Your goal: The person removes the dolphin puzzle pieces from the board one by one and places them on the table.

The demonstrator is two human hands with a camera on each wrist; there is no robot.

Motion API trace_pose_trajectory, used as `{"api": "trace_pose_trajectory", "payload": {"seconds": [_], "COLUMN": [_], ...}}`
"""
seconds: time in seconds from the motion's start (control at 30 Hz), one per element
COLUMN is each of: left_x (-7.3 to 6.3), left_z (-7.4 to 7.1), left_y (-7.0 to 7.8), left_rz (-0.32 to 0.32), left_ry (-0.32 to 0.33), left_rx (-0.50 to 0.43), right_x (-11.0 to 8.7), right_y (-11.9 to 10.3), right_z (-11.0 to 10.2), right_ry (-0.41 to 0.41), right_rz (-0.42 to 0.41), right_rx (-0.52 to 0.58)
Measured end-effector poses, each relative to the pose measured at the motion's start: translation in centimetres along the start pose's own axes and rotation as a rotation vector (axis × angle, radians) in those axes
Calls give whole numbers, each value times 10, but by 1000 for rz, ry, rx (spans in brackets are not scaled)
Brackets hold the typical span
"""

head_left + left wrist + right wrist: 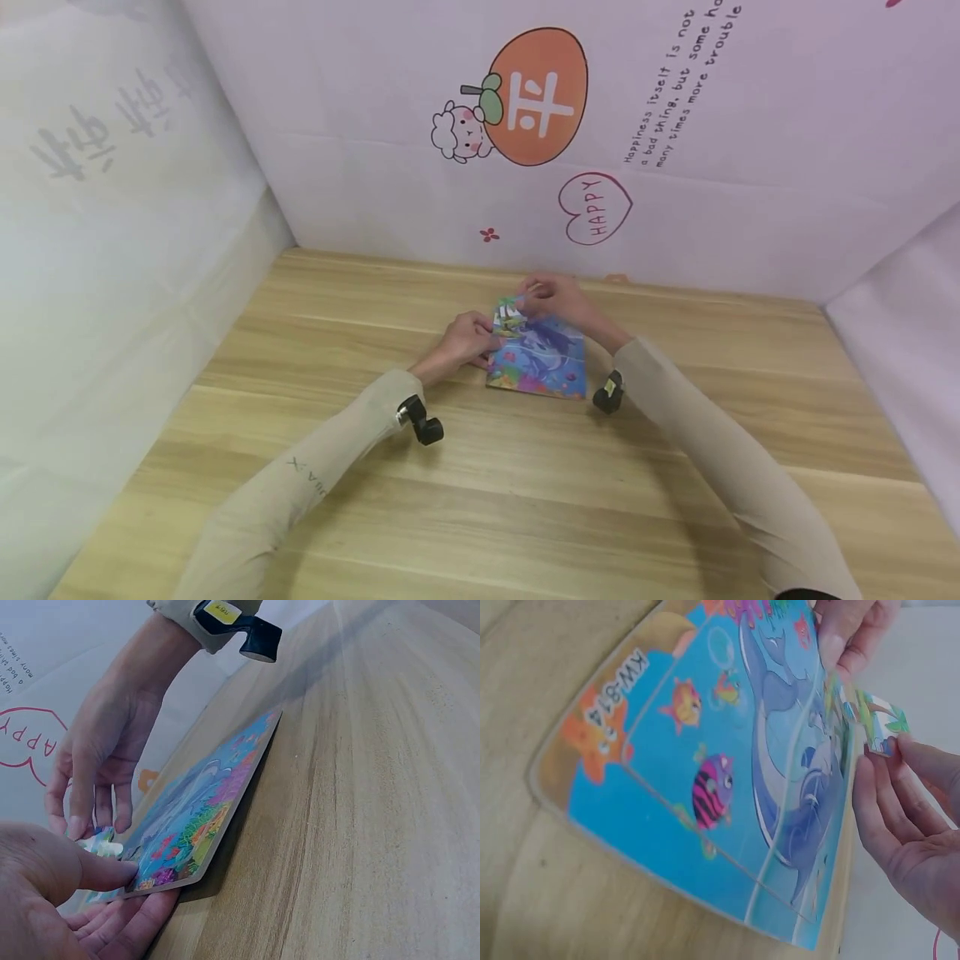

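A picture puzzle board point(543, 358) with a blue dolphin and sea creatures lies near the back of the table. My left hand point(467, 337) grips its left edge; in the left wrist view the thumb presses on top and the fingers point(146, 919) curl beneath, with that side of the board raised over its shadow. At the upper left corner, my right hand point(561, 302) pinches a puzzle piece point(885, 724) showing a palm tree, between thumb and fingertips. The piece stands at the board's edge, close to the left thumb point(112, 871).
Wooden tabletop point(480, 483) stretches around the board. Behind it rises a white printed backdrop point(375, 183), with another white sheet point(135, 250) at the left. Each sleeve carries a small black wrist camera point(423, 421).
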State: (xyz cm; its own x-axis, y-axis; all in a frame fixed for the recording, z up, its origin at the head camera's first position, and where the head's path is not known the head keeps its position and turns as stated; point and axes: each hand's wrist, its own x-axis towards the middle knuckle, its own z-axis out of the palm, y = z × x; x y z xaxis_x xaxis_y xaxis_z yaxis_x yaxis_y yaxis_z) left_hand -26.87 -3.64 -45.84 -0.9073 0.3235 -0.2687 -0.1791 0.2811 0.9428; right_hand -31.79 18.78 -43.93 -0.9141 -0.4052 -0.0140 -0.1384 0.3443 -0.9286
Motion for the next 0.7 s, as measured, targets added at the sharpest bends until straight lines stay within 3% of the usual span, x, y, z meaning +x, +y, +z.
{"api": "trace_pose_trajectory", "payload": {"seconds": [0.17,0.3,0.7], "left_x": [2,3,-4], "left_z": [-1,0,-6], "left_y": [0,0,-3], "left_rz": [-8,-12,-26], "left_ry": [-17,-28,4], "left_rx": [-30,-45,-83], "right_x": [-6,-12,-44], "right_y": [1,1,0], "right_z": [-9,-17,-48], "right_ry": [-8,3,32], "right_rz": [61,82,71], "right_rx": [125,156,45]}}
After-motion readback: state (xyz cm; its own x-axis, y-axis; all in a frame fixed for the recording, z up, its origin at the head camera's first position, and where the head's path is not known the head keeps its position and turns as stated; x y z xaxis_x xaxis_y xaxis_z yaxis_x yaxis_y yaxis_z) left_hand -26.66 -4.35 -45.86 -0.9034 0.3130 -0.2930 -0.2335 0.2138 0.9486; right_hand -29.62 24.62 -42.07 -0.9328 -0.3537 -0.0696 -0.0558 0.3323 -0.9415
